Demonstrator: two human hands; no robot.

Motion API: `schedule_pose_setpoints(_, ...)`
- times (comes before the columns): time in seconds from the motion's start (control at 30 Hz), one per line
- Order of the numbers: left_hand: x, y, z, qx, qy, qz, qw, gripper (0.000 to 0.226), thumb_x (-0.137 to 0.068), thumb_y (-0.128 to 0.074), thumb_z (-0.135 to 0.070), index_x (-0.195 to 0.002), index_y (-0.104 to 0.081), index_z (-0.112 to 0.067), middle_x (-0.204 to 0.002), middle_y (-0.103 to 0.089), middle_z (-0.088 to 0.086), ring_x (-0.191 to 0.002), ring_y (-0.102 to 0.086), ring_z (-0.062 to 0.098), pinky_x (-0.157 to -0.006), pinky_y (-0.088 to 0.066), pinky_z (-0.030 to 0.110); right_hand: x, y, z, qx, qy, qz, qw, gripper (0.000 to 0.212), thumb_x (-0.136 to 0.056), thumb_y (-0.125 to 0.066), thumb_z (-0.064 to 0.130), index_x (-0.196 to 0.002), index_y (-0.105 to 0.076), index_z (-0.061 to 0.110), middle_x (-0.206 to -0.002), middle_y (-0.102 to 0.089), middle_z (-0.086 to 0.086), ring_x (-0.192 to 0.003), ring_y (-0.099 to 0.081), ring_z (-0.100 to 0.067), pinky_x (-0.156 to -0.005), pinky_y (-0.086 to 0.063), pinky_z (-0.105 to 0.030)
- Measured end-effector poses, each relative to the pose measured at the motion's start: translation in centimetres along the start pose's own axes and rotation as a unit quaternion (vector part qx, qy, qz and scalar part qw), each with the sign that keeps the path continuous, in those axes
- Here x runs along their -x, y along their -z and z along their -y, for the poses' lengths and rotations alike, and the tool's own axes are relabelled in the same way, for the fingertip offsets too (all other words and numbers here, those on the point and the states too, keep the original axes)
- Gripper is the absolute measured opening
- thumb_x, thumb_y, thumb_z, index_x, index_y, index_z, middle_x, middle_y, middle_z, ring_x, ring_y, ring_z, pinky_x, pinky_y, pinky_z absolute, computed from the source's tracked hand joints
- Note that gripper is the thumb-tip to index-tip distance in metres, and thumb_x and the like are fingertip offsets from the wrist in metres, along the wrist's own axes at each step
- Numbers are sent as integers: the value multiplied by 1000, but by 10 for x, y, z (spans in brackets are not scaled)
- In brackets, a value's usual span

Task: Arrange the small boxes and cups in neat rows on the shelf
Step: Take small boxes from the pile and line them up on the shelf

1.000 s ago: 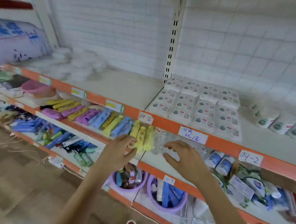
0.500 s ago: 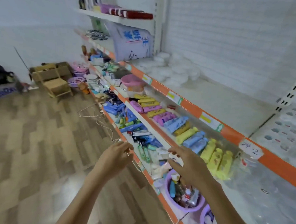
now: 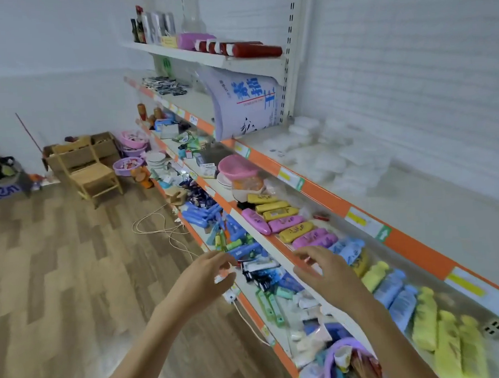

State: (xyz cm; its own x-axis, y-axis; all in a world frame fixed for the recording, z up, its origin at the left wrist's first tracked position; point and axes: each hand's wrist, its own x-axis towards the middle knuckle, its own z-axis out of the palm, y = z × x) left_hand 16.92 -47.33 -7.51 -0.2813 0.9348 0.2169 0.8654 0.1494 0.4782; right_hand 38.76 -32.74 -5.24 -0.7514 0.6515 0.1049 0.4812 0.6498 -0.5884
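Both hands, the left hand (image 3: 202, 281) and the right hand (image 3: 329, 271), were held loosely curled and empty above the shelf (image 3: 274, 246); loose tubes (image 3: 260, 270) could be knocked off its edge by a careless reach.

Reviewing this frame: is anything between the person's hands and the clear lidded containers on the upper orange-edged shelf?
Nothing visible blocks them. Left hand and right hand hover empty in front of the lower shelves, well short of the clear containers. The shelf surface before the containers is bare; only its orange edge lies between.
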Motion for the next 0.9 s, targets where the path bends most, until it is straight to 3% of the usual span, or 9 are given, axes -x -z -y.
schedule_pose_setpoints(0.07,-34,4,9,3,-22,0,1000,22,-88,-55,-28,-109,-59,-25,-98,-51,-17,-87,-51,-2,-75,-43,11,-28,12,-7,2,-3,-14,1000,29,-87,-56,41,-115,-56,34,-108,-57,18,-97,-52,1,-84,-44,-23)
schedule_pose_setpoints(0.13,-72,9,16,8,-43,2,999,22,-89,-55,-29,-110,-59,-25,-100,-51,-18,-90,-53,1,-78,-47,19,-58,28,-17,-4,7,-45,999,28,-84,-59,42,-111,-58,36,-107,-57,20,-97,-53,3,-83,-43,-21)
schedule_pose_setpoints(0.23,-137,16,25,20,-74,0,997,19,-89,-56,-28,-108,-59,-28,-100,-52,-19,-90,-53,0,-79,-46,20,-108,56,-36,-10,9,-99,995,21,-84,-65,30,-102,-59,36,-102,-61,14,-91,-56,-2,-83,-46,-26)
schedule_pose_setpoints(0.37,-229,24,30,19,-113,-20,993,21,-89,-57,-24,-109,-60,-22,-100,-47,-19,-89,-51,3,-78,-42,18,-175,98,-66,-14,9,-169,986,28,-82,-66,26,-95,-54,47,-98,-61,17,-89,-57,-2,-79,-45,-25)
schedule_pose_setpoints(0.5,-322,27,23,7,-152,0,988,29,-86,-49,-34,-109,-60,-21,-98,-54,-11,-87,-53,5,-77,-44,19,-227,134,-98,-16,-20,-211,977,20,-85,-63,29,-101,-57,40,-102,-59,19,-93,-56,-1,-82,-45,-26)
schedule_pose_setpoints(0.6,-386,18,21,14,-184,10,983,32,-80,-49,-36,-105,-62,-21,-90,-54,-12,-84,-53,3,-72,-39,9,-252,153,-118,-12,-40,-243,969,18,-86,-62,29,-102,-59,35,-103,-59,18,-93,-55,0,-81,-44,-23)
schedule_pose_setpoints(0.77,-469,-7,11,20,-235,45,971,16,-87,-59,-26,-103,-59,-24,-88,-50,-18,-79,-46,-9,-70,-35,6,-286,174,-149,22,-92,-253,963,18,-86,-62,30,-101,-57,38,-102,-58,18,-95,-54,-2,-84,-43,-26)
schedule_pose_setpoints(0.9,-532,-37,4,37,-269,88,958,26,-82,-59,-34,-104,-60,-18,-93,-55,-8,-85,-52,7,-76,-41,20,-309,185,-169,66,-135,-233,961,25,-88,-58,34,-113,-56,31,-109,-54,13,-106,-50,-7,-92,-41,-27)
